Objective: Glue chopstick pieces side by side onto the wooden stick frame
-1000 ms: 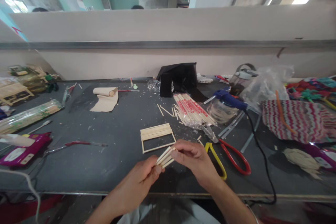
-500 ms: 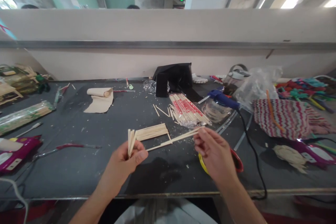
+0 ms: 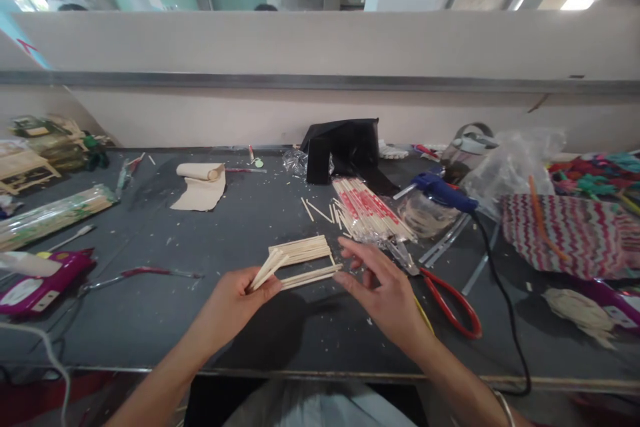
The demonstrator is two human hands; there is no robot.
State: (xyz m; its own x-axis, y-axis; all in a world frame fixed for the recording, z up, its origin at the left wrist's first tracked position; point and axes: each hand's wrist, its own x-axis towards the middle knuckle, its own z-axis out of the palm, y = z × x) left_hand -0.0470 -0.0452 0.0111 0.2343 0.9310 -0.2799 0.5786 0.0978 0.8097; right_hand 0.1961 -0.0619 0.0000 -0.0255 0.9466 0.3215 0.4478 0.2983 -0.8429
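Note:
My left hand (image 3: 245,297) is closed around a small bundle of pale wooden sticks (image 3: 269,269), which points up and to the right. Just beyond it lies a flat panel of sticks (image 3: 300,249) set side by side, with a short crosspiece at its right end. A few more sticks (image 3: 313,276) run along the near side, from my left fingertips towards my right hand. My right hand (image 3: 377,283) is open, thumb and forefinger apart, its thumb at the right end of those sticks. Whether the thumb touches them I cannot tell.
Pliers with red and yellow handles (image 3: 463,320) lie by my right forearm. Behind are a red-printed pack of sticks (image 3: 370,210), a blue glue gun (image 3: 443,192) with a black cord, and a black box-like object (image 3: 345,147). Rolled cloth (image 3: 200,183) lies left.
My right hand has let go of the sticks it pinched and opened, moving left. Those sticks now lie closer along the panel's near side. The bundle in my left hand tilts further right.

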